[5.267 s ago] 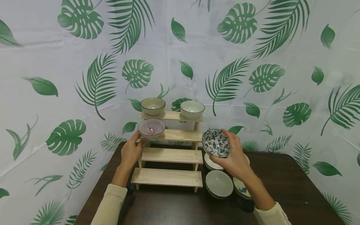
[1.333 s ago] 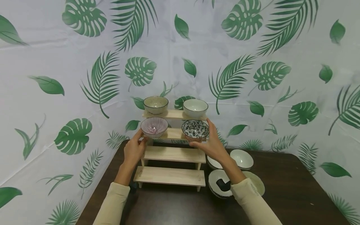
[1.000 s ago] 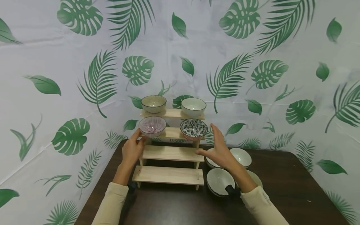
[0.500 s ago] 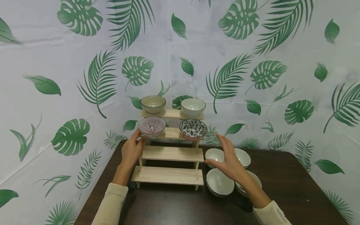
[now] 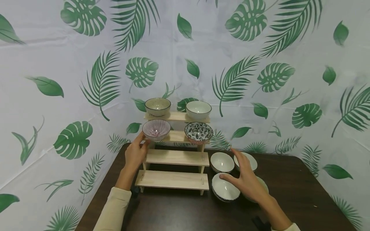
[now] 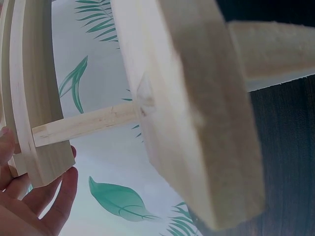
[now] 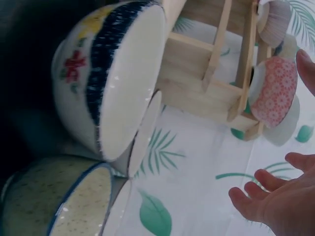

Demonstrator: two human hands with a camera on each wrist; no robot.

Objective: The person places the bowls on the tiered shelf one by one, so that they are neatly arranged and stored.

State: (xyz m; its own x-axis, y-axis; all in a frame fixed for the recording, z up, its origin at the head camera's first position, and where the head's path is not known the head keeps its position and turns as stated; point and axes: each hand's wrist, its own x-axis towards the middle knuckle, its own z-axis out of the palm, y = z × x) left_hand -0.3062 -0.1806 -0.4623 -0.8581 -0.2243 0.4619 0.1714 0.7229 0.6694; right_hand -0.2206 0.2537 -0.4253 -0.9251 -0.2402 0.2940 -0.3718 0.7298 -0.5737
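At lower right of centre in the head view, the right hand [image 5: 247, 179], thumb and fingers spread, holding nothing, hangs over four bowls [image 5: 226, 192] on the table [image 5: 295, 189]. Left of centre, the left hand [image 5: 135, 156] grips the rack's [image 5: 176, 158] second-highest shelf beside the purple bowl [image 5: 156, 130]; the flowered bowl [image 5: 198, 131] sits mid-frame.

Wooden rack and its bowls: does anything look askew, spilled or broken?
Nothing stands out on the rack: its four bowls sit upright, with no spill or break visible. One oddity: a stray pale speck on the dark table at right, too small to identify.
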